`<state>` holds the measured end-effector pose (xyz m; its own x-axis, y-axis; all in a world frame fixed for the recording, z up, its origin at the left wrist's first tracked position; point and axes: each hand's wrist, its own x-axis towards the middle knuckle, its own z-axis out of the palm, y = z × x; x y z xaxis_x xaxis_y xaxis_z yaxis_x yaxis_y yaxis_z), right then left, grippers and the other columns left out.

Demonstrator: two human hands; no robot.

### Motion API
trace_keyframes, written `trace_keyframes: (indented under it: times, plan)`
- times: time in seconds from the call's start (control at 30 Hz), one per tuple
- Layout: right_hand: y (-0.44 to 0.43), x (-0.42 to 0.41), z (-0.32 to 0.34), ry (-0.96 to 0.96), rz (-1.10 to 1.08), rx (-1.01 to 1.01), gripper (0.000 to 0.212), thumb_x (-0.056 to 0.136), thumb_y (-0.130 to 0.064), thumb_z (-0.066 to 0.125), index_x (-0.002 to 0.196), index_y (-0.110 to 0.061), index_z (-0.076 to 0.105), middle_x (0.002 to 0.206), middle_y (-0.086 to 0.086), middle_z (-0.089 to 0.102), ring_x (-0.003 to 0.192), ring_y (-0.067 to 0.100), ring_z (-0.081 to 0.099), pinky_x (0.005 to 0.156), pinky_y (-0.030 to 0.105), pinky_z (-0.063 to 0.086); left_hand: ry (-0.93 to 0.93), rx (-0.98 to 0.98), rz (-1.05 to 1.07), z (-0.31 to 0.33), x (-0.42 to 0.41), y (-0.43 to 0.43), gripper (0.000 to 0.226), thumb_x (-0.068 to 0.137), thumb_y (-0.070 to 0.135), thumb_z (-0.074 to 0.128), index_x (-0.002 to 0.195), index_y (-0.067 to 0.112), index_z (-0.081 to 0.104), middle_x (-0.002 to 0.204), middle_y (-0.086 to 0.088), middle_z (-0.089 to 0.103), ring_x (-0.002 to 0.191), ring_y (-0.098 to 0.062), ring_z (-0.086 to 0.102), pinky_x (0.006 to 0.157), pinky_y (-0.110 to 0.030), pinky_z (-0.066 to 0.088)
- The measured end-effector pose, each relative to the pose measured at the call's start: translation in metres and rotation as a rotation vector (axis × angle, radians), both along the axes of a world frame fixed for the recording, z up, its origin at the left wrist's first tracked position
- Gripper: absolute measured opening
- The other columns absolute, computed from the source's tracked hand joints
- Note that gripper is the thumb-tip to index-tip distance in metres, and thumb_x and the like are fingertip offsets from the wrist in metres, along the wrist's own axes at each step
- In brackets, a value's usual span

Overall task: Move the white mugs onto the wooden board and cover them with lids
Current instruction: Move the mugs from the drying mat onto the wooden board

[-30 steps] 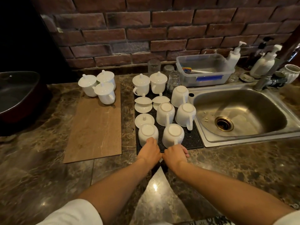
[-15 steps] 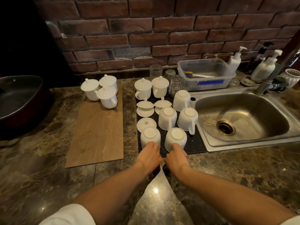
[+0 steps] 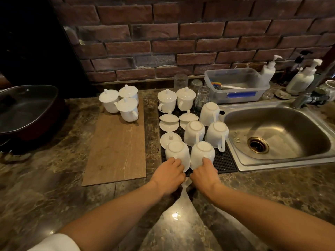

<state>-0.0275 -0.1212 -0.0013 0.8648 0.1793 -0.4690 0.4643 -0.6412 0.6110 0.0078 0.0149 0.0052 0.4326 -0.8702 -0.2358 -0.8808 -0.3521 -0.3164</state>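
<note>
Several white mugs stand upside down on a black drying mat (image 3: 224,163). My left hand (image 3: 169,173) grips the near-left upturned mug (image 3: 176,152), and my right hand (image 3: 205,173) grips the near-right upturned mug (image 3: 202,153); both mugs tilt toward me. Loose lids (image 3: 169,139) lie on the mat's left side, with stacked lids (image 3: 169,122) behind. Two lidded mugs (image 3: 166,101) stand at the mat's back. On the wooden board (image 3: 117,151) to the left, three lidded mugs (image 3: 126,109) cluster at its far end.
A steel sink (image 3: 279,134) lies right of the mat, with a clear plastic tub (image 3: 235,86), soap bottles (image 3: 268,72) and a tap (image 3: 304,98) behind it. Glasses (image 3: 202,97) stand behind the mugs. A dark lidded pan (image 3: 27,107) sits far left. A brick wall backs the marble counter.
Both hands have slid forward from the mat's front edge and closed on the two nearest upturned mugs, which now tilt toward me.
</note>
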Motion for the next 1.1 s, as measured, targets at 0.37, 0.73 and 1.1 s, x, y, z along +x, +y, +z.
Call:
trace_keyframes:
  times: [0.37,0.73,1.1]
  plan:
    - [0.045,0.027,0.077,-0.088,-0.277,0.465,0.023,0.093,-0.008,0.047,0.107,-0.011,0.065,0.113,0.008,0.067,0.105,0.027,0.063,0.075,0.031,0.039,-0.090,-0.328,0.313,0.033,0.036,0.085,0.025,0.095,0.029,0.048,0.111,0.021,0.065,0.108,0.001,0.061,0.108,-0.026,0.045,0.087,-0.037,0.030]
    - [0.078,0.090,0.125,0.171,-0.660,1.161,0.030,0.101,-0.022,0.036,0.091,-0.002,0.056,0.079,0.022,0.070,0.058,0.026,0.067,0.044,0.023,0.044,0.158,-1.138,1.085,0.058,0.080,0.194,0.021,0.092,0.029,0.061,0.100,0.011,0.069,0.106,-0.007,0.064,0.095,-0.022,0.058,0.084,-0.034,0.046]
    - [0.137,0.120,0.053,0.091,-1.258,2.047,0.023,0.097,-0.022,0.036,0.083,-0.007,0.047,0.073,0.019,0.062,0.052,0.023,0.057,0.049,0.027,0.041,0.505,-1.660,1.413,0.009,0.132,0.233,0.024,0.097,0.029,0.050,0.088,0.010,0.063,0.086,0.010,0.055,0.086,-0.020,0.053,0.080,-0.038,0.045]
